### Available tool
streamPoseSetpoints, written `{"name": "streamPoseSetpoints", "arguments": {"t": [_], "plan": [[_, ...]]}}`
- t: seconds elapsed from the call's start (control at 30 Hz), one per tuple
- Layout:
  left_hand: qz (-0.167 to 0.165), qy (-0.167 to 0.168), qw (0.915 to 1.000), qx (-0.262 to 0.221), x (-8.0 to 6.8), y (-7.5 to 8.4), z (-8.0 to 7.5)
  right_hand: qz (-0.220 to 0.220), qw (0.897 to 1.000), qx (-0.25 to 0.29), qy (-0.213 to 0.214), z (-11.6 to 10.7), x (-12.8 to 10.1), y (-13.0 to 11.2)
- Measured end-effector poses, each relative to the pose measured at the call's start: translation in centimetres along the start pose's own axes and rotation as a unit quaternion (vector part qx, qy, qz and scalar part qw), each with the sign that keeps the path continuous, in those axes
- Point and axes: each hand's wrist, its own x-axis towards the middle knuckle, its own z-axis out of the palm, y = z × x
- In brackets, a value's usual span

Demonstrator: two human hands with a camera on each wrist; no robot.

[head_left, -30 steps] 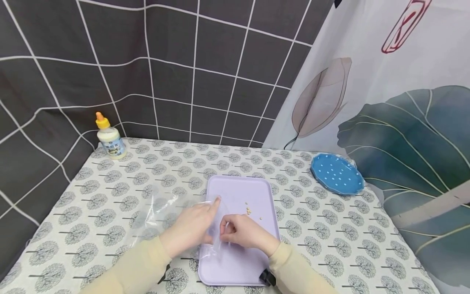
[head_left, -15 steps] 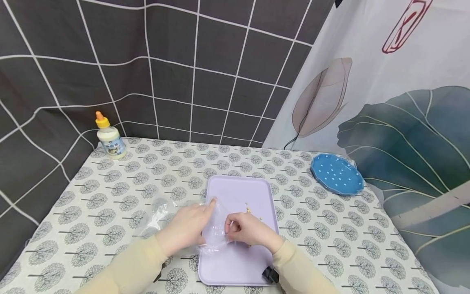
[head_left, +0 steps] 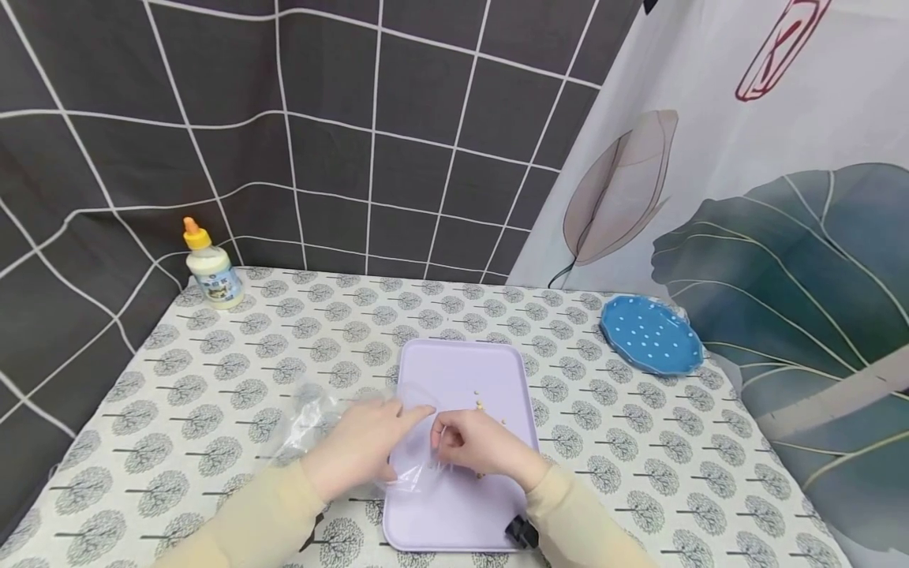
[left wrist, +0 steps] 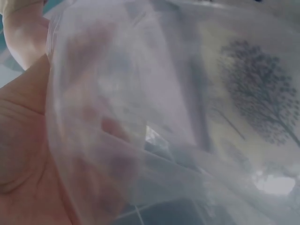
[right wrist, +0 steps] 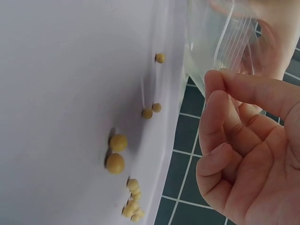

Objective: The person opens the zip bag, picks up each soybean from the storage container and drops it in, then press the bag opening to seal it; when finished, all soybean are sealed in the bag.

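A clear zip-top plastic bag (head_left: 301, 418) lies partly over the left side of a lilac tray (head_left: 461, 363). My left hand (head_left: 365, 442) has its fingers spread at the bag's mouth; in the left wrist view they show blurred through the plastic (left wrist: 178, 187). Thumb and index finger of my right hand (head_left: 479, 446) pinch the zip edge of the bag, as the right wrist view shows beside the bag's ridged strip (right wrist: 234, 42). Small round yellow soybeans (right wrist: 117, 142) lie scattered on the tray, several clustered together, near my right hand.
At the back left stands a bottle (head_left: 215, 272) with a yellow and orange cap. A blue dotted plate (head_left: 652, 335) lies at the back right. Tree-patterned cloth (head_left: 341, 315) covers the table, which meets a dark grid curtain (head_left: 327, 158) and a light printed curtain (head_left: 625, 197).
My left index finger has swung down and right toward the right hand. The right hand has shifted slightly right, and the bag's mouth has changed shape between the hands.
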Motion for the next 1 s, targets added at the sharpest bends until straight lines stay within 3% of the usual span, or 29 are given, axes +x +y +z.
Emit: {"name": "streamPoseSetpoints", "arguments": {"t": [0.23, 0.4, 0.73, 0.9, 1.0], "plan": [[0.004, 0.007, 1.0000, -0.002, 0.5, 0.3, 0.1, -0.022, 0.999, -0.024, 0.008, 0.1, 0.2, -0.2], [-0.020, 0.028, 0.9994, -0.001, 1.1, 0.6, 0.0, -0.021, 0.999, -0.028, 0.010, 0.2, 0.3, -0.1], [-0.029, -0.011, 0.9995, -0.002, 0.8, 0.3, 0.0, 0.026, 0.999, -0.013, 0.021, -0.5, 0.0, 0.8], [-0.043, -0.020, 0.9987, -0.019, 0.6, 0.3, 0.1, 0.040, 0.997, -0.003, 0.068, -1.7, -0.4, 1.5], [-0.052, -0.022, 0.9980, -0.029, 0.5, 0.2, 0.1, 0.077, 0.990, -0.007, 0.114, -2.7, -0.8, 2.5]]}}
